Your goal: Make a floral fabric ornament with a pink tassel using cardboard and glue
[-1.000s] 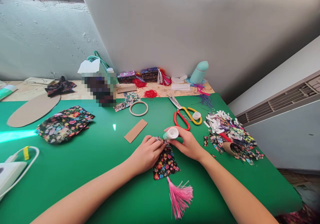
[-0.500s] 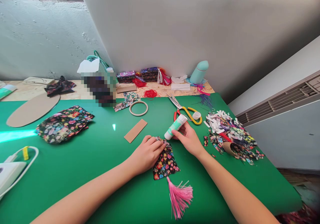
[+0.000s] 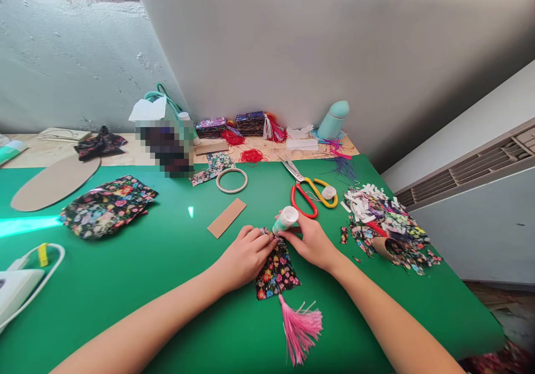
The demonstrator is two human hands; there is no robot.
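A black floral fabric piece (image 3: 279,271) lies on the green table mat, with a pink tassel (image 3: 300,329) at its lower edge. My left hand (image 3: 251,254) presses on the fabric's upper left part, fingers together and pinching its top edge. In my right hand (image 3: 309,240) is a green and white glue stick (image 3: 285,220), held nearly upright at the fabric's top edge. The stick's lower end is hidden behind the fingers. Just beyond my right hand lie scissors (image 3: 298,178) with one red and one yellow handle, a small white cap (image 3: 328,193) beside the yellow one.
Fabric and paper scraps (image 3: 388,223) are heaped at the right. A cardboard strip (image 3: 226,218) and a tape ring (image 3: 232,180) lie beyond my left hand. Floral fabric (image 3: 108,207) and a cardboard oval (image 3: 56,183) are at the left. A turquoise bottle (image 3: 333,120) stands at the back.
My right hand has moved slightly left and turned the glue stick from slanted to nearly upright at the fabric's top edge. The red scissor handle now shows fully. My left hand has stayed in place.
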